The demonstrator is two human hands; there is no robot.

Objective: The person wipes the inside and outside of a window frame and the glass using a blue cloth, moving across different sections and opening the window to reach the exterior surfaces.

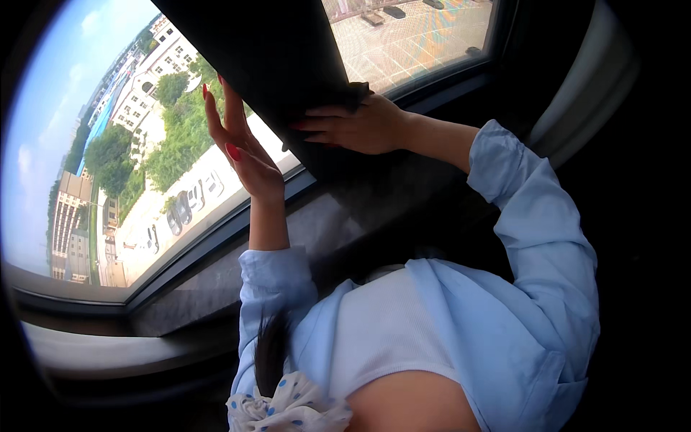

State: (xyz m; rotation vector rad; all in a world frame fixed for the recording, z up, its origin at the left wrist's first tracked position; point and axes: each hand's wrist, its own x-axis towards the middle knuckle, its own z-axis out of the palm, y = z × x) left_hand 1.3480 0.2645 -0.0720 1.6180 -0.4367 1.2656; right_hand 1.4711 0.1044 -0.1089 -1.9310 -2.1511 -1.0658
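My left hand (244, 148) is raised at the left edge of a wide, dark window mullion (270, 59), its red-nailed fingers pointing up and apart. Nothing shows in its palm, and some fingertips meet the mullion's edge. Against the dark face of that mullion, my right hand (367, 128) lies nearly flat with its fingers pointing left. A small dark piece, apparently a cloth (358, 93), sticks out beyond its upper side, pressed under the hand. Deep shadow hides the rest of the piece and some fingertips.
A large windowpane (178, 135) at left looks down on buildings, trees and parked cars. Another windowpane (415, 38), with a fine mesh look, stands right of the mullion. Below runs a dark sill (216, 281). A pale curved surface (588, 86) is at far right.
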